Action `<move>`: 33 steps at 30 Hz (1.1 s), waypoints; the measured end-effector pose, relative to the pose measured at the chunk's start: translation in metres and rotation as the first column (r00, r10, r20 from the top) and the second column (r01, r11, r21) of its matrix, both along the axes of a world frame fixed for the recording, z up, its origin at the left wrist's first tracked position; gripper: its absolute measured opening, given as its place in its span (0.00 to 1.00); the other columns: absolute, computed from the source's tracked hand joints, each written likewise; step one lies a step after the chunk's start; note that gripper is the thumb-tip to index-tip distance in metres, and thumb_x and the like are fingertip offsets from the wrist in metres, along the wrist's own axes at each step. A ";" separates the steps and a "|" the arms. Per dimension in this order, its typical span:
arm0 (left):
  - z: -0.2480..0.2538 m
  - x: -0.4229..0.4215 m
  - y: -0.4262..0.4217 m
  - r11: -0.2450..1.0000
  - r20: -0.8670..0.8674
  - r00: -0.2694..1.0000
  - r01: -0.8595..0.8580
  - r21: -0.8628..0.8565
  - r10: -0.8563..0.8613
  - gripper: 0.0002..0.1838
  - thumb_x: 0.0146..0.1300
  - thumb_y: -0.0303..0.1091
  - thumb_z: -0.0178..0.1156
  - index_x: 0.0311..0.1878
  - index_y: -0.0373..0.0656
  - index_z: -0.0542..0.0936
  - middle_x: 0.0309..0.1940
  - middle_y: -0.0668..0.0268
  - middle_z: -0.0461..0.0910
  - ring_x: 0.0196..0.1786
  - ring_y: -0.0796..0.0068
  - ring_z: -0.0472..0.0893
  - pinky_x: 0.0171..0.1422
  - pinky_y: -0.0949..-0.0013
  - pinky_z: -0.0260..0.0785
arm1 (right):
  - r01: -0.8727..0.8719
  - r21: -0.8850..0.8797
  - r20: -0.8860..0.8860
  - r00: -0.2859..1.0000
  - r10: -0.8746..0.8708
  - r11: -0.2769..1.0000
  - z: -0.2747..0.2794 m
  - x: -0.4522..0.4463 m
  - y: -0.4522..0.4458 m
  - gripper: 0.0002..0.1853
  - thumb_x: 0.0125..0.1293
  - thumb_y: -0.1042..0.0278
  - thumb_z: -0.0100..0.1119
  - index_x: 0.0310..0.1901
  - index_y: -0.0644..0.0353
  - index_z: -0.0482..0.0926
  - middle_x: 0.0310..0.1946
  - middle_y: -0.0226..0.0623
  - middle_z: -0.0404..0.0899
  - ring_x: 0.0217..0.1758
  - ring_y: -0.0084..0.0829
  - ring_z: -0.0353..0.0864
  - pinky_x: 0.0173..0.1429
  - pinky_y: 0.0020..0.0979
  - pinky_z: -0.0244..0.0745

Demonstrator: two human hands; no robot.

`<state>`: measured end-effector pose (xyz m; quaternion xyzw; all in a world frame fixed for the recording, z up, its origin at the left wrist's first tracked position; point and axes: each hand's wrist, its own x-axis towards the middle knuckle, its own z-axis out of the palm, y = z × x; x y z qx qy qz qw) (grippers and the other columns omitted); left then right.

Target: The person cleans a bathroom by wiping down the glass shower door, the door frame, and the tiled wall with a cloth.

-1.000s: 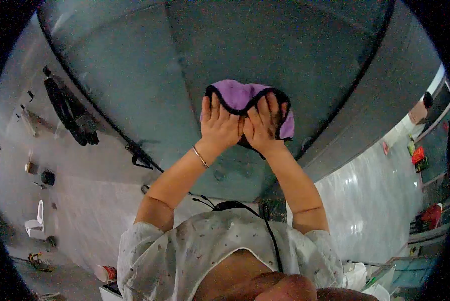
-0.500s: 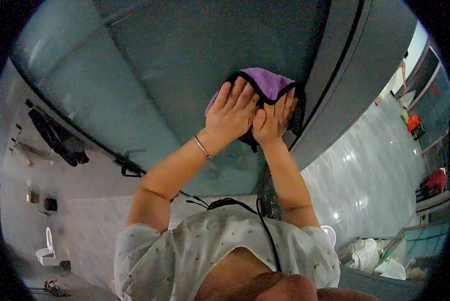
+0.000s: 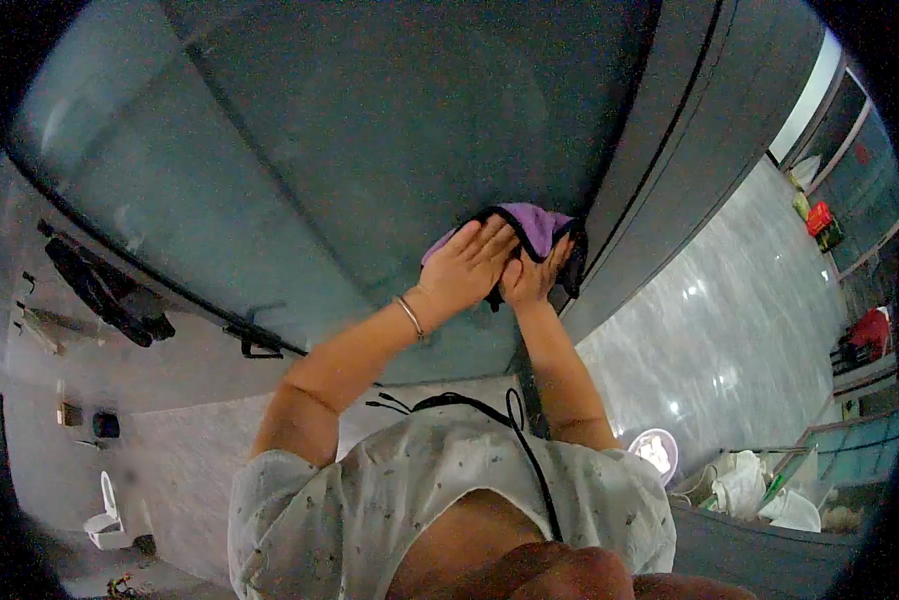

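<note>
A purple cloth [image 3: 536, 224] with black edging lies against a dark glass door panel [image 3: 399, 130], beside its grey frame [image 3: 684, 140]. My left hand [image 3: 469, 268], a bangle on its wrist, presses flat on the cloth's left part with the fingers stretched out. Close beside it, my right hand [image 3: 529, 278] is laid on the right part of the cloth, fingers extended and palm toward the glass. Neither hand is wrapped round the cloth. A black-edged fold hangs out to the right of my right hand, near the frame.
Left of the glass are a black door handle [image 3: 259, 345], dark hanging clothing [image 3: 104, 290] and a toilet [image 3: 107, 520]. On the right, a basin [image 3: 653, 455] stands on the shiny floor [image 3: 719, 310], near white cloths [image 3: 739, 485]. A black cable [image 3: 534, 470] hangs over my shirt.
Both hands and the purple cloth have moved lower on the glass, toward my body. The view has shifted a little, and more of the basin shows.
</note>
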<state>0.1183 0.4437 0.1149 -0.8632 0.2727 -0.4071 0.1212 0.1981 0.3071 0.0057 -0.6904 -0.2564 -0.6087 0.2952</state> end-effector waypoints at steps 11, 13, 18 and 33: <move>-0.033 -0.024 0.007 0.996 0.031 0.999 0.045 -0.079 -0.043 0.22 0.61 0.37 0.49 0.59 0.48 0.74 0.64 0.71 0.68 0.70 0.77 0.61 0.74 0.68 0.45 | -0.001 -0.106 -0.452 0.891 -0.047 0.994 -0.063 -0.014 -0.007 0.44 0.66 0.37 0.35 0.70 0.67 0.42 0.70 0.64 0.38 0.74 0.61 0.36 0.71 0.62 0.31; -0.041 -0.028 0.019 0.994 0.067 0.997 0.048 -0.093 -0.042 0.22 0.61 0.37 0.50 0.59 0.48 0.74 0.64 0.73 0.69 0.70 0.78 0.61 0.74 0.69 0.45 | 0.037 -0.213 -0.401 0.908 -0.122 0.976 -0.080 -0.013 0.003 0.44 0.65 0.36 0.37 0.70 0.66 0.47 0.71 0.62 0.37 0.74 0.61 0.33 0.71 0.62 0.30; -0.056 -0.041 0.054 0.987 -0.097 0.995 -0.047 -0.153 0.033 0.15 0.57 0.35 0.54 0.47 0.50 0.81 0.53 0.75 0.76 0.61 0.77 0.70 0.64 0.70 0.57 | -0.023 -0.164 -0.371 0.928 -0.040 0.986 -0.066 -0.039 0.047 0.39 0.62 0.41 0.43 0.67 0.64 0.59 0.70 0.58 0.43 0.72 0.65 0.37 0.70 0.66 0.29; -0.111 -0.079 0.185 0.879 0.028 0.943 -0.298 -0.372 0.331 0.14 0.50 0.45 0.59 0.40 0.53 0.81 0.48 0.68 0.74 0.59 0.63 0.68 0.62 0.47 0.55 | -0.259 -0.382 -0.334 0.934 0.129 0.887 -0.021 -0.092 0.187 0.27 0.60 0.50 0.49 0.58 0.56 0.70 0.61 0.49 0.63 0.64 0.62 0.55 0.59 0.71 0.42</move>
